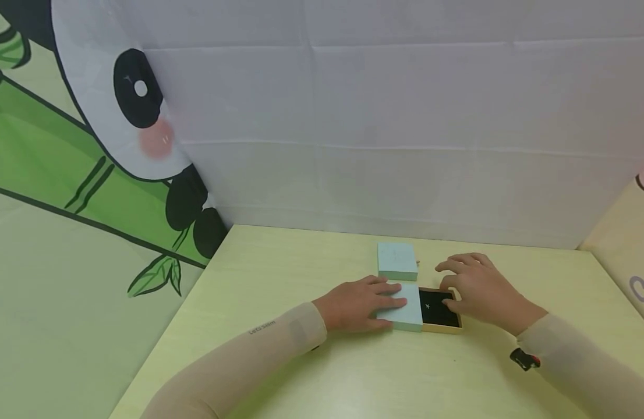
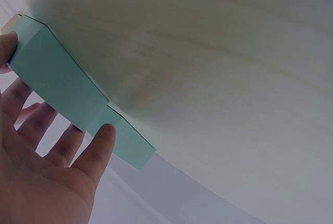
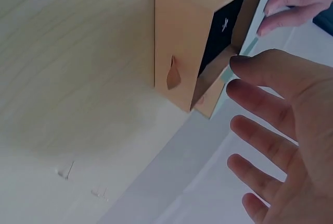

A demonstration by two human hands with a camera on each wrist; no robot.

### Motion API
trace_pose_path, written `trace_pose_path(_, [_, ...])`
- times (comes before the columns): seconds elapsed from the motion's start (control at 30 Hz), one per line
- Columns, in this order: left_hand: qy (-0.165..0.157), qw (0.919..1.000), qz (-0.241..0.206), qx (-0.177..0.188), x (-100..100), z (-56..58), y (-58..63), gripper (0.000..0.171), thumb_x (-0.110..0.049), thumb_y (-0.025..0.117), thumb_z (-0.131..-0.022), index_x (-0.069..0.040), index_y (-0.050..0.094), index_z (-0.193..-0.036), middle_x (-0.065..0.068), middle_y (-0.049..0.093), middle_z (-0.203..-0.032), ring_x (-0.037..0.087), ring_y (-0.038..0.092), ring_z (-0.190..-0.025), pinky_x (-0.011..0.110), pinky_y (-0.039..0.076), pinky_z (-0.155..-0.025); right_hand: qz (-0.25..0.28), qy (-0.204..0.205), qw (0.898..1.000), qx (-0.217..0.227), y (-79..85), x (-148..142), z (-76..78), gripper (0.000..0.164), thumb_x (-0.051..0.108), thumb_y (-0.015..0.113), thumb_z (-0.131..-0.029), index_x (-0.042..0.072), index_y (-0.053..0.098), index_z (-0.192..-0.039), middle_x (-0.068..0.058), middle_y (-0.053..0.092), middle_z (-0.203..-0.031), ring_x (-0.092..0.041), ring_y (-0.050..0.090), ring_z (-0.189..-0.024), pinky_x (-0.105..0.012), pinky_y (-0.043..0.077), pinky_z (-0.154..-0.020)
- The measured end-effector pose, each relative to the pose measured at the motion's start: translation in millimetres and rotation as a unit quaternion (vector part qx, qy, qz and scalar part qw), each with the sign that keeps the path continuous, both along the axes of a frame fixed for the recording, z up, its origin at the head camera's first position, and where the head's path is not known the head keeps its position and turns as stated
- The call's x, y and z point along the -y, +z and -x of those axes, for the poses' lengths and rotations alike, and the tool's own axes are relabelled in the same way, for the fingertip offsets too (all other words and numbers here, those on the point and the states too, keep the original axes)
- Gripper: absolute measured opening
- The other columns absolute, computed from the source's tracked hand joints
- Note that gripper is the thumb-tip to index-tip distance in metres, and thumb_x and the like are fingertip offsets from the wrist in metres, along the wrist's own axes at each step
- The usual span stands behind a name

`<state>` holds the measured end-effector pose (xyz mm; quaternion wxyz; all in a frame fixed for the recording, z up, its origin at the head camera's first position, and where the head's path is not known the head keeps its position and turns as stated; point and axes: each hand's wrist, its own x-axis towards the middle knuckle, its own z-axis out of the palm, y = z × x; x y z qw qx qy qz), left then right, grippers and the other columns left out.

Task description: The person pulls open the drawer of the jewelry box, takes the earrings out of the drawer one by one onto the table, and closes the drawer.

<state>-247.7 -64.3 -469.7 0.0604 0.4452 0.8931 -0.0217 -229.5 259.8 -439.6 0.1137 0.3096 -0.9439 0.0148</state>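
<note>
A light-blue slide box [image 1: 406,317] lies on the table, its tan drawer [image 1: 442,329] pulled partway out to the right. The black lining [image 3: 216,41] inside bears a small silvery piece [image 1: 428,306], star-like in the head view. My left hand [image 1: 358,304] rests on the box's blue sleeve, straight fingers spread across the top and the thumb [image 2: 6,49] at the near side. Over the drawer's right end hovers my right hand [image 1: 476,291], fingers apart and loosely bent, with nothing in them. A ribbon tab [image 3: 173,74] sticks out of the drawer's end wall.
Just behind the open box sits a second light-blue box [image 1: 397,260], with a small tab on its right side. Two tiny thin shiny things [image 3: 65,172] lie on the pale wooden table [image 1: 280,262]. A white cloth [image 1: 385,116] with a panda print hangs behind the table.
</note>
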Motion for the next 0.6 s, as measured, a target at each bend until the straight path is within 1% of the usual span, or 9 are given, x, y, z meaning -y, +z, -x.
trace_pose_path(0.1, [0.000, 1.0000, 0.000, -0.002, -0.4, 0.6, -0.8, 0.065, -0.063, 0.059, -0.121, -0.047, 0.045, -0.182, -0.017, 0.041, -0.193, 0.018, 0.040, -0.181, 0.039, 0.057, -0.133, -0.010, 0.018, 1.000, -0.009, -3.7, 7.1, 0.7, 0.017, 0.027, 0.104, -0.088, 0.030, 0.088, -0.090, -0.005, 0.085, -0.137, -0.042, 0.075, -0.137, -0.070, 0.056, -0.116])
trace_pose_path(0.4, [0.014, 0.9999, 0.000, -0.003, -12.2, 7.7, 0.8, 0.064, -0.063, 0.059, -0.121, -0.047, 0.045, -0.181, -0.017, 0.040, -0.193, 0.018, 0.040, -0.181, 0.040, 0.060, -0.130, -0.016, 0.055, 0.998, -0.008, -15.1, 9.7, 20.1, 0.015, 0.030, 0.104, -0.090, 0.028, 0.089, -0.091, -0.004, 0.085, -0.138, -0.039, 0.075, -0.138, -0.068, 0.057, -0.117])
trace_pose_path(0.6, [0.021, 0.9997, 0.005, -0.009, -21.2, 12.7, 0.3, 0.064, -0.064, 0.058, -0.121, -0.047, 0.045, -0.182, -0.018, 0.040, -0.193, 0.018, 0.041, -0.181, 0.039, 0.061, -0.128, -0.026, 0.069, 0.997, -0.001, -20.3, 6.1, 32.5, 0.013, 0.028, 0.104, -0.090, 0.028, 0.091, -0.094, -0.004, 0.085, -0.139, -0.039, 0.075, -0.138, -0.068, 0.057, -0.118])
